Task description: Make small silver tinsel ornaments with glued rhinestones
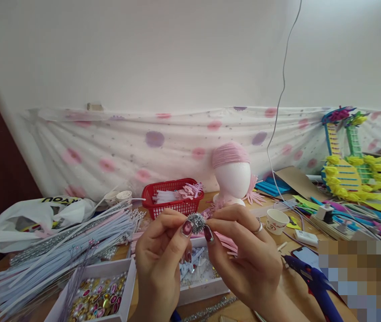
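The left hand (163, 257) and the right hand (249, 252) each grasp the same 1 piece, a small silver ball of glittering tinsel (196, 222), pinched between thumb and fingertips from its 2 sides. It is held up nearer the wearer than the red plastic lattice basket (147, 201), in line with that basket's right end. Work on so small a piece should go best with a light pinch, 1 hand steadying while the other shapes; a hard squeeze could flatten the strands, and any wire end inside might prick.

Counted outward: 2 white open-topped boxes, 1 with pale blue pieces (204, 291) below the hands, nearer the wearer than the basket, and 1 with gold-rimmed gems (129, 281), nearer and to its left; the gems overlap too much to count. Also uncountable are the pale blue fuzzy stems (66, 257) left of the basket. Just right of it stands 1 white mannequin head with a pink wrapped cap (232, 176). White paper cups number 3: 2 just left of the basket (124, 197), 1 well to its right (277, 221). Well right too are 1 dark blue glue gun (314, 277), nearer the wearer, and 2 flower-trimmed instrument shapes (343, 178), farther back.
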Tool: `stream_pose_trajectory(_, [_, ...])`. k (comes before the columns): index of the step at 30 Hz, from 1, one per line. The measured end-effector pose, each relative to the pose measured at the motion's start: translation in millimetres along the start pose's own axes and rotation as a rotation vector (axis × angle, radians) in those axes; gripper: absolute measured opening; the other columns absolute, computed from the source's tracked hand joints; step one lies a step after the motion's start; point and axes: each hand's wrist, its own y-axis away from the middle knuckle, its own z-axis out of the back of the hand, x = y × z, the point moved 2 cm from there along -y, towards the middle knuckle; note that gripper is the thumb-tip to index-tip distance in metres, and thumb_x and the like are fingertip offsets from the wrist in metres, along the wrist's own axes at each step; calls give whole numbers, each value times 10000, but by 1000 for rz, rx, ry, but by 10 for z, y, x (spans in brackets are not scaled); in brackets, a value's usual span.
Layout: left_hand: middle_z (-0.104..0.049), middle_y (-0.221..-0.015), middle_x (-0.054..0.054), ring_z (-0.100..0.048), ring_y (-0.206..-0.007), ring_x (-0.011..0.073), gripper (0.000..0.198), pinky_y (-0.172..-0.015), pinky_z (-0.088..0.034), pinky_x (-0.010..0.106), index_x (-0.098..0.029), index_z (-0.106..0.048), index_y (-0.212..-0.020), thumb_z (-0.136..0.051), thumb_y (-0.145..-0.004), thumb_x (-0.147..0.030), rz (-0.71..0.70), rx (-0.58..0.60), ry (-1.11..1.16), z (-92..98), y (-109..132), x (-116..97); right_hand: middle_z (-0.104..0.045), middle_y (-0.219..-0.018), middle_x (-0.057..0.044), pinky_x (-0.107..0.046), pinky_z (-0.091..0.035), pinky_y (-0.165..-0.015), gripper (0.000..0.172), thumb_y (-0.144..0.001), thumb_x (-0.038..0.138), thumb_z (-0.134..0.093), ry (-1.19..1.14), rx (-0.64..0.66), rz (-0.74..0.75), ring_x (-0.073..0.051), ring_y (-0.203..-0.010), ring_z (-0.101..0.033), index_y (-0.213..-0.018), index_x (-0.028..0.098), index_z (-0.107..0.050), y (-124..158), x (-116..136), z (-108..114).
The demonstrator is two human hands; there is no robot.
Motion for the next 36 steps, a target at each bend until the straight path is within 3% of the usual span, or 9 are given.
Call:
stream_pose_trajectory(17, [-585, -737, -9, -502, -535, 58, 70, -452, -422, 148, -205, -744, -741, -755, -809, -193, -104, -27, -38, -39, 49, 5, -634, -788, -31, -331, -515, -568, 260, -802, 15, -611, 72, -75, 79, -173, -680, -618, -970, 205, -667, 25, 15, -31])
stream_pose_trajectory(24, [-589, -757, -4, -551, -599, 73, 53, -505, -468, 142, -199, -747, -756, -759, -805, -180, -156, -37, -66, -21, 56, 22, -625, -813, -39, -338, -522, -592, 245, -814, 12, -609, 98, -51, 111, -167, -697, -600, -980, 187, -657, 58, -1, -39])
stream_pose_trajectory(36, [-604, -754, -4, -526, -540, 60, 66, -461, -451, 145, -182, -727, -765, -730, -829, -165, -221, -5, -85, -38, 55, 33, -616, -854, -77, -367, -501, -631, 171, -829, 27, -593, 108, -70, 144, -185, -754, -591, -965, 103, -663, 61, -16, -63])
